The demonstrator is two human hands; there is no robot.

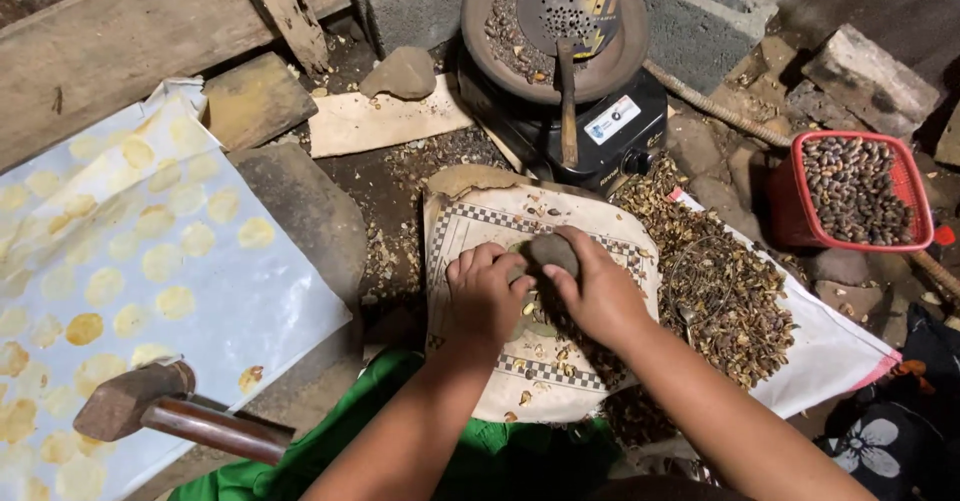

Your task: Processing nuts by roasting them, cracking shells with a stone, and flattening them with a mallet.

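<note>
1. my right hand (600, 291) is closed around a round grey stone (553, 252), gripping its top and sides.
2. the stone sits over the checked cloth (470, 226) in front of me.
3. it looks hard and heavy, so a full grip seems best.
4. my left hand (483, 296) is curled shut; i cannot tell what it holds.
5. small shells (725, 301) lie beside the cloth.

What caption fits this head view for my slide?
Right hand holds a stone beside the left hand over a cloth-covered block amid nut shells.
</note>
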